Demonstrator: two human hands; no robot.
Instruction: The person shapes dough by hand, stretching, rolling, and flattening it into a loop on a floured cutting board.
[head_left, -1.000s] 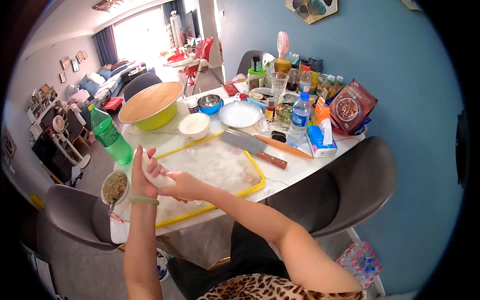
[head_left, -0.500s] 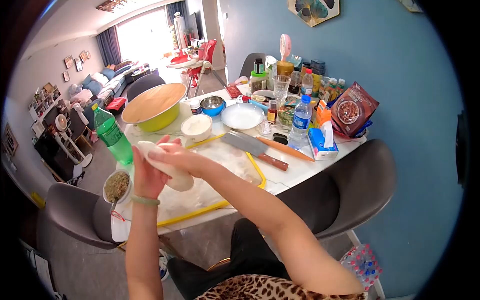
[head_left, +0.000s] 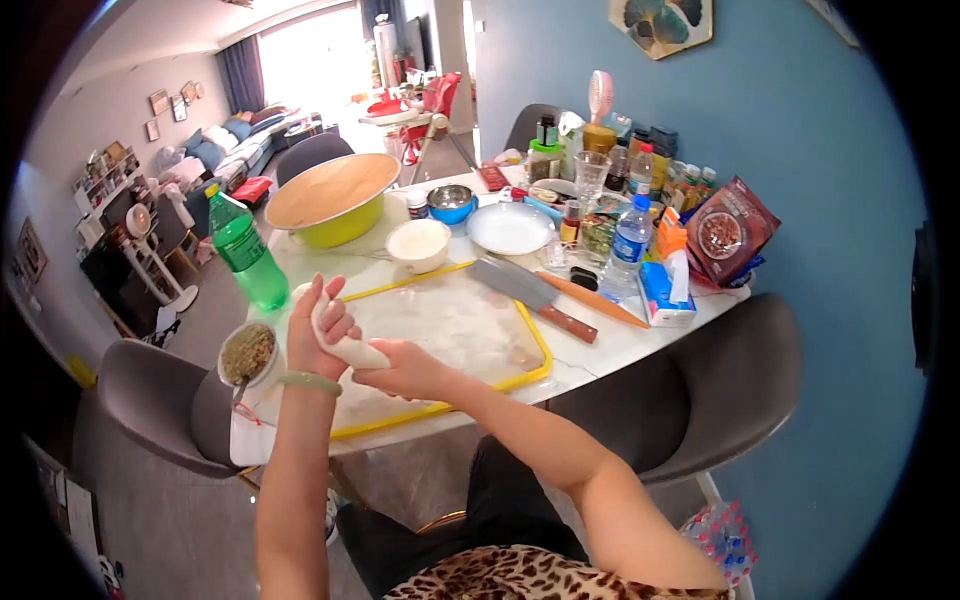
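A long, pale piece of dough [head_left: 354, 351] is stretched between my two hands, above the front left of a floury board [head_left: 440, 318] with a yellow rim. My left hand [head_left: 312, 335] wraps its fingers round the upper part of the dough. Lower down, my right hand [head_left: 412, 371] grips the other end, its fingers partly hidden. Left of my left hand stands a bowl of chopped filling [head_left: 249, 353] with a spoon in it. A cleaver [head_left: 530, 293] lies across the board's far right corner, alongside a tapered wooden rolling pin [head_left: 592, 298].
Behind the board are a bowl of flour [head_left: 419, 244], a white plate [head_left: 510, 229] and a large covered green basin [head_left: 340, 215]. A green bottle [head_left: 247, 250] stands at the left. Bottles, jars, a water bottle [head_left: 628, 243] and a tissue pack [head_left: 667, 296] crowd the right.
My right hand has moved down, away from my left palm, to the dough's lower end. The left fingers have curled round the dough. The view has shifted slightly left.
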